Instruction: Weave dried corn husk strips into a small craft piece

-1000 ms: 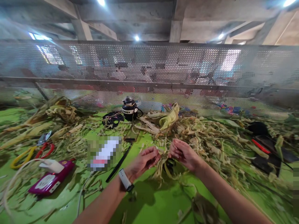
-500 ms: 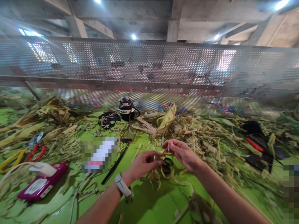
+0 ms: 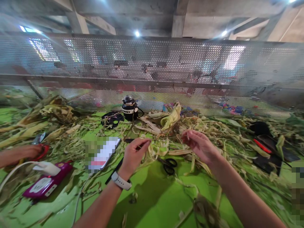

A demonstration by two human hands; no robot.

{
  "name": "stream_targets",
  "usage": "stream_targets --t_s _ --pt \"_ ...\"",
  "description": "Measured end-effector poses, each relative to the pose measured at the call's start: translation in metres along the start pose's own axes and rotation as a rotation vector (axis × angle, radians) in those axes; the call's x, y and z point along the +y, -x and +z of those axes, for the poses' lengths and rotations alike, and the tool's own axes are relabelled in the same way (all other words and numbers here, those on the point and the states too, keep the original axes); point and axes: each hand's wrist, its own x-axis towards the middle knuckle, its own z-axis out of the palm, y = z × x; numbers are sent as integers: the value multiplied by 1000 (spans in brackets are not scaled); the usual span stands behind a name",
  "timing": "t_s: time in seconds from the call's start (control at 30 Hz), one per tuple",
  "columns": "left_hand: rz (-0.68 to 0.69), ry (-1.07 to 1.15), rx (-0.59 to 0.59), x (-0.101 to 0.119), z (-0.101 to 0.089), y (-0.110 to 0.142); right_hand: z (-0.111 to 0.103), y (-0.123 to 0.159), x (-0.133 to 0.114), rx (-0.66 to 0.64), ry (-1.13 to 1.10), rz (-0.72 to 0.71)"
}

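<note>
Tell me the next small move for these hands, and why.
Probably bring the right hand toward the left hand, so both could reach the pale husk strips: the hands are apart, and the strips show close by the left one.

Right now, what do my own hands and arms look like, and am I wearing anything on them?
Your left hand and right hand are ungloved, and the visible forearms are sleeveless. A whitish strap with small holes circles the left wrist.

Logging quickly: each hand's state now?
Left hand: closed near pale, stringy husk strips; grip unclear.
Right hand: loosely curled; whether pinching anything cannot be told.
</note>
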Motion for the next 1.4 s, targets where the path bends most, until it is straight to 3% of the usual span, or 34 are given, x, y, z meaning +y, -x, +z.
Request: stream_targets --t_s 0.1,0.17,0.23,0.3,0.33,0.4,0.5,0.67,0.87,1.03,1.17,1.27,1.4 --pt "-137 35 134 0 -4 -3 -4 -5 5 232 357 -224" --pt "-239 76 130 -1 -4 -4 -1 -4 10 247 686 -368" --pt "-330 131 106 -2 -4 -5 5 1 16 -18 961 -354" --pt "-397 212 62 -5 -2 -4 13 9 24 -355 1174 -234" --pt "-421 252 37 -6 -1 -4 17 14 28 -445 1280 -190" --pt "-455 329 -7 -8 1 -3 24 20 37 -506 1441 -126" --pt "-463 442 -70 -9 3 -1 29 24 46 -480 1561 -59" --pt "-477 532 -138 -7 5 0 26 23 45 -480 1616 32" --pt "-490 557 -159 -10 8 1 16 19 29 -588 1600 92" --pt "-470 517 -167 -10 8 1 -16 7 4 -689 1339 300" --pt "-466 470 -175 -10 8 1 -42 1 -14 -653 1118 267" --pt "-459 459 -197 -9 8 1 -40 2 -20 -633 1000 253" --pt "-484 485 -227 -6 10 2 -18 4 -14 -626 993 199"
